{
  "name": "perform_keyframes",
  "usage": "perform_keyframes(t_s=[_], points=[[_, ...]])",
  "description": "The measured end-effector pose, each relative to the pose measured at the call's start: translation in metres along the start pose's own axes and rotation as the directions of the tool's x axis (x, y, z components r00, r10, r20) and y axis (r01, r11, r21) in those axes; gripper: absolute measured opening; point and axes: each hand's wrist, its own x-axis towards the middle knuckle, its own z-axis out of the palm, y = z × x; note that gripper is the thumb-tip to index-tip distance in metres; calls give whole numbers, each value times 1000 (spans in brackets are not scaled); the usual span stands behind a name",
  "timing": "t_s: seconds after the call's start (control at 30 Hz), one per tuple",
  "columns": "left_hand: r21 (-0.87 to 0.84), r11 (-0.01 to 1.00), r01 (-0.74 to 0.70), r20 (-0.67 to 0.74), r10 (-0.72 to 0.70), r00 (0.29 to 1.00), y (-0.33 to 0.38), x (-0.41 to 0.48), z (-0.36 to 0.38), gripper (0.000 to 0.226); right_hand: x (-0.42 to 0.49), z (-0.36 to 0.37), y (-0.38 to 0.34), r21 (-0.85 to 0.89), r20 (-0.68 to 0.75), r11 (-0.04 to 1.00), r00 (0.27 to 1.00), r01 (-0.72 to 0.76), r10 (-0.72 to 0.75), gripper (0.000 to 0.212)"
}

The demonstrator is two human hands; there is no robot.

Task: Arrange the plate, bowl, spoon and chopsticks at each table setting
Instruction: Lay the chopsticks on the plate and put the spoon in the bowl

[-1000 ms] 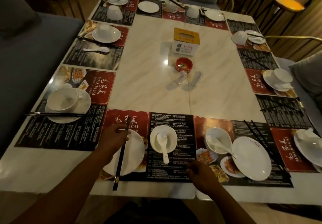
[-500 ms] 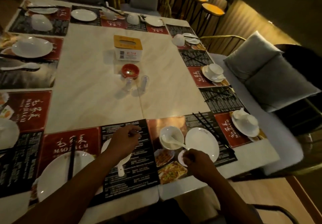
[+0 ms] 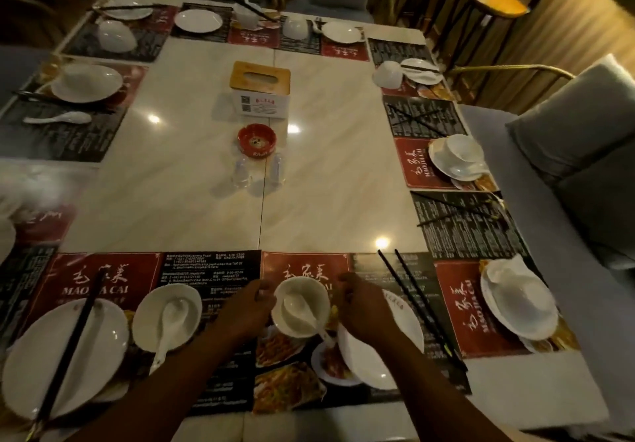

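Near edge of table (image 3: 330, 201), right of centre: bowl (image 3: 302, 304) with spoon (image 3: 298, 308) inside. Left hand (image 3: 247, 307) curled at its left rim. Right hand (image 3: 364, 307) curled just beside its right rim, over plate (image 3: 360, 366). Cannot tell whether either hand grips. Chopsticks (image 3: 415, 305) lie right of plate.

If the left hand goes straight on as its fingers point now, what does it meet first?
Most likely the bowl holding a spoon, right beside the left hand; contact is unclear.

"MAO JIA CAI" is printed in white on the red paper placemat (image 3: 103, 280); the smaller print cannot be read.
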Motion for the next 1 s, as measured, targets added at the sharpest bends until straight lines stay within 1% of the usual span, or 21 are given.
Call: perform_keyframes(t_s=[0.03,0.1,0.17,0.27,0.37,0.43,0.47,0.57,0.63,0.67,0.73,0.8,0.87,1.0], points=[[-30,999,21,-16,-22,1000,-2,-3,4,20,6,5,-2,-28,49,999,998,37,-36,3],[-101,992,69,-68,-76,995,-5,-5,20,22,21,14,2,-66,164,994,984,86,-74,19],[-117,990,80,-150,-97,984,-6,-8,31,26,31,21,4,-116,234,981,964,154,-124,29],[-68,996,66,-250,-81,965,-4,-7,39,30,38,26,6,-122,269,975,952,184,-146,29],[-157,982,107,-277,-147,949,5,0,46,25,52,22,13,-104,251,981,959,163,-133,25],[-257,961,97,-278,-170,945,17,7,54,21,64,11,18,-99,221,984,968,146,-121,24],[-299,951,76,-278,-163,946,26,11,58,22,70,4,21,-95,203,984,970,152,-130,26],[-343,939,34,-268,-133,954,54,28,72,30,89,-23,31,-96,175,987,978,132,-114,25],[-376,925,48,-213,-136,967,69,42,83,26,100,-38,44,-84,140,993,988,83,-71,24],[-379,923,66,-181,-144,973,76,47,89,26,105,-45,50,-67,120,996,992,55,-47,26],[-347,933,96,-137,-151,979,90,57,98,37,114,-56,62,-39,84,999,996,19,-15,29],[-338,935,104,-112,-150,982,102,63,105,44,123,-65,70,-30,75,999,997,-18,20,32],[-348,930,116,-97,-159,983,109,68,110,45,130,-70,77,-19,78,999,996,-51,53,35],[-336,934,125,-91,-164,982,116,72,114,47,138,-75,85,-10,86,999,995,-49,50,37]])
